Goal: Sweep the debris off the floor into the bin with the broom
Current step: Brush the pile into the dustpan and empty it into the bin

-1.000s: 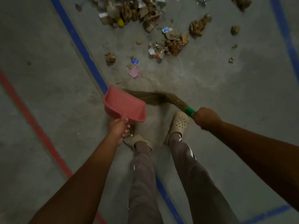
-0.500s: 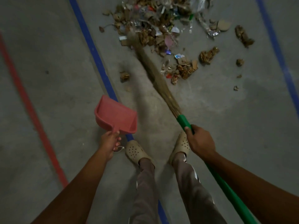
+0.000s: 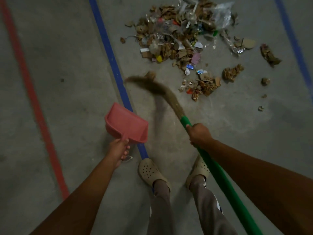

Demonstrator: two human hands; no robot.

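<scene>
My right hand (image 3: pixel 199 135) grips the green handle of the broom (image 3: pixel 220 177) near its top. The brown bristles (image 3: pixel 152 85) curve left, blurred, touching a small brown scrap (image 3: pixel 149 75) beside the blue line. My left hand (image 3: pixel 119 149) holds the handle of a pink dustpan (image 3: pixel 126 123), raised above the floor with its mouth facing up and away. A large debris pile (image 3: pixel 179 34) of cardboard scraps, plastic and paper lies ahead, with a smaller heap (image 3: pixel 203 85) nearer to me. No bin is in view.
Grey concrete floor with a blue tape line (image 3: pixel 110 55) running between dustpan and debris, a red line (image 3: pixel 30 85) to the left, another blue line (image 3: pixel 293 39) at the right. Loose scraps (image 3: pixel 232 72) lie right of the piles. My feet in beige clogs (image 3: pixel 150 172) stand below.
The broom head swung from the pile's left edge back toward me and left, to the blue line. The view tilted so the pile sits lower. The dustpan stays held up.
</scene>
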